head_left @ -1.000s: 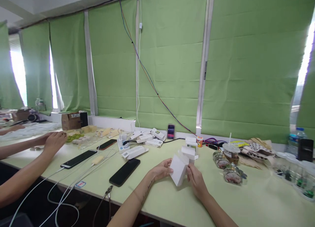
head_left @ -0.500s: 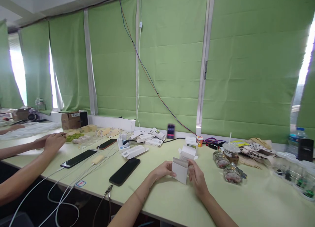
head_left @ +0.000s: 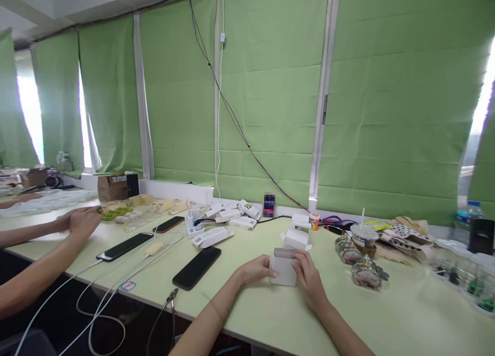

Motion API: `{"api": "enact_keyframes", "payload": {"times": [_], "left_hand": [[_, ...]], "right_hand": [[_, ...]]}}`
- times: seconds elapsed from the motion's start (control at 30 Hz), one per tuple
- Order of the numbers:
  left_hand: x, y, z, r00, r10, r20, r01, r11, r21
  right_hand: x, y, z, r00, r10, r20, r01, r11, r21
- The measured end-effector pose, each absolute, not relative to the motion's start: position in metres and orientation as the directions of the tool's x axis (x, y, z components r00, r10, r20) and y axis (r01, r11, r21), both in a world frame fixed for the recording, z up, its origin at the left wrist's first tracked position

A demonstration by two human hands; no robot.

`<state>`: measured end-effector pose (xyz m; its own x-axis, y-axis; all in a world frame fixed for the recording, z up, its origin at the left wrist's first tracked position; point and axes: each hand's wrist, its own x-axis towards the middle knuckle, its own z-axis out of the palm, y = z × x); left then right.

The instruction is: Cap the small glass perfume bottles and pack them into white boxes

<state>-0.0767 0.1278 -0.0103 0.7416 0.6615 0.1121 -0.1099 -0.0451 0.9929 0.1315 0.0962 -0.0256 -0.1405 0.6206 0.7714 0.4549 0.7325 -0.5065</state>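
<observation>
Between my two hands is a small white cardboard box (head_left: 283, 272), held just over the pale table (head_left: 247, 315). My left hand (head_left: 255, 268) pinches its left side, thumb on the near face. On the right side, my right hand (head_left: 307, 276) has its thumb at the near face and its fingers along the upper edge. The top of the box looks open; what is inside cannot be seen. Just beyond stands another open white box (head_left: 297, 237). A black phone (head_left: 196, 268) lies to the left of my left hand.
White boxes (head_left: 232, 214) are piled near a power strip (head_left: 192, 224). White cables (head_left: 116, 289) cross the left side. A co-worker's hands (head_left: 83, 219) are at the far left. On the right are clear packages (head_left: 365, 272), a lidded cup (head_left: 363, 235) and clear containers (head_left: 460, 263).
The box has turned to face me more squarely. My right hand has shifted slightly left, its fingers now over the top edge and its thumb on the front.
</observation>
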Motion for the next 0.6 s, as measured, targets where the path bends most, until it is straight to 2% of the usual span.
{"api": "enact_keyframes", "payload": {"times": [0.17,0.4,0.6], "left_hand": [[-0.077,0.127,-0.013,0.773,0.628,0.088,-0.126,0.016,0.992],[-0.076,0.121,-0.004,0.818,0.573,0.056,-0.100,0.046,0.994],[-0.075,0.119,0.002,0.861,0.495,0.118,-0.160,0.044,0.986]], "right_hand": [[0.133,0.101,-0.029,-0.184,0.594,0.783,0.368,0.780,-0.506],[0.130,0.099,-0.028,-0.284,0.642,0.712,0.120,0.761,-0.638],[0.130,0.095,-0.025,-0.240,0.679,0.694,0.122,0.730,-0.672]]}}
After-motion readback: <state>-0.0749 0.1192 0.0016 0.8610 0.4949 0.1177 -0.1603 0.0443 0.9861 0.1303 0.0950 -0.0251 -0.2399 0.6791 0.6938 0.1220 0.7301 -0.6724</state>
